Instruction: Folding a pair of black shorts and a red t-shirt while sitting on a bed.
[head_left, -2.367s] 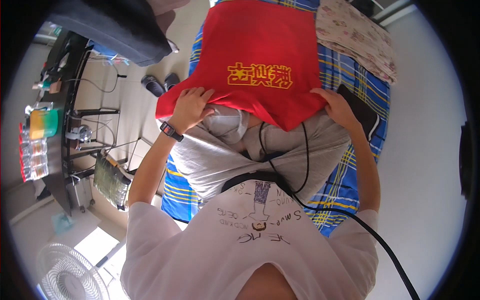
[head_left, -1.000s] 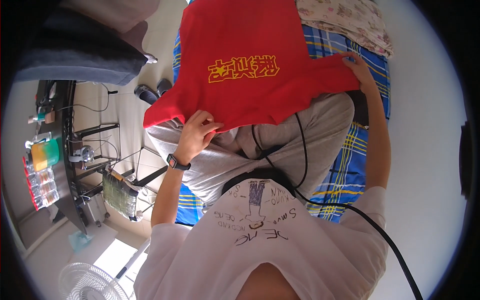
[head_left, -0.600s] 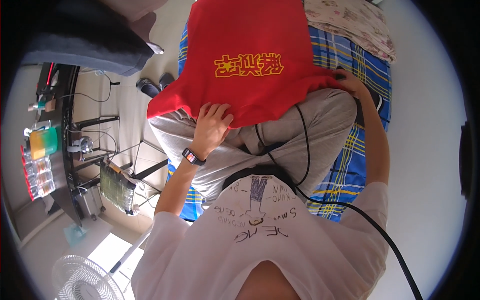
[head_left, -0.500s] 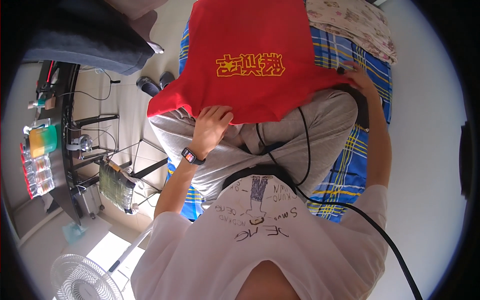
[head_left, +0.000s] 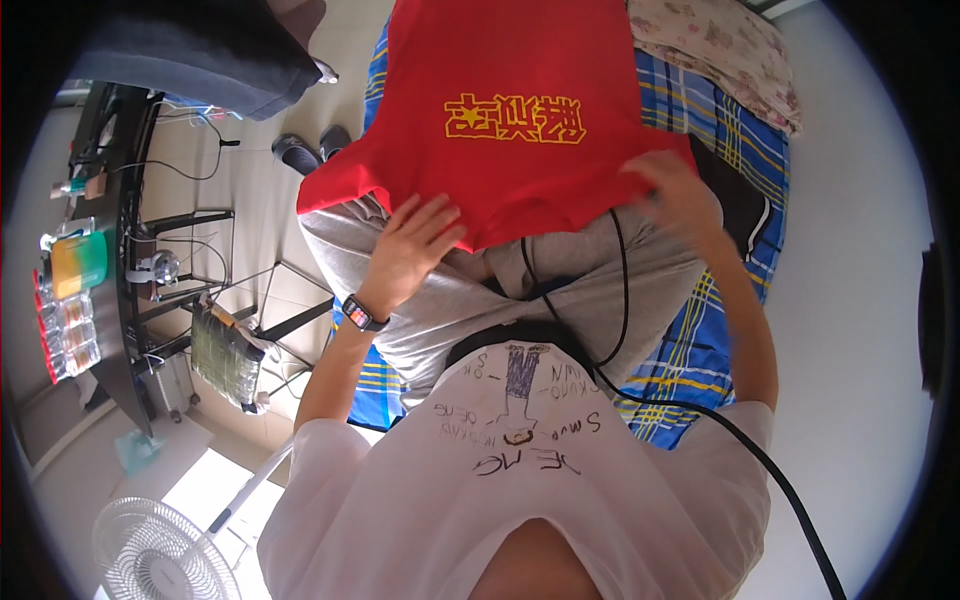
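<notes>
A red T-shirt (head_left: 520, 60) with yellow printed lettering lies spread out in front of me, its neckline and sleeves on my crossed legs and its body reaching away over the bed. My left hand (head_left: 412, 246), with a watch on the wrist, rests its outstretched fingers on the shirt's near edge, beside the left sleeve. Over the right shoulder and sleeve of the shirt is my right hand (head_left: 682, 200), smeared by motion, so its fingers cannot be made out.
Blue plaid bedding (head_left: 690, 330) lies under me, with a floral pillow (head_left: 720, 45) at the far right. Dark cloth (head_left: 735, 195) lies by my right knee. A black cable (head_left: 720, 415) crosses my lap. Left are a dark desk (head_left: 112, 300), folding stool (head_left: 228, 350) and white fan (head_left: 165, 555).
My right hand has come inward from the right sleeve's end, and that sleeve now lies down. My left hand's fingers have gone from curled on the edge to stretched out.
</notes>
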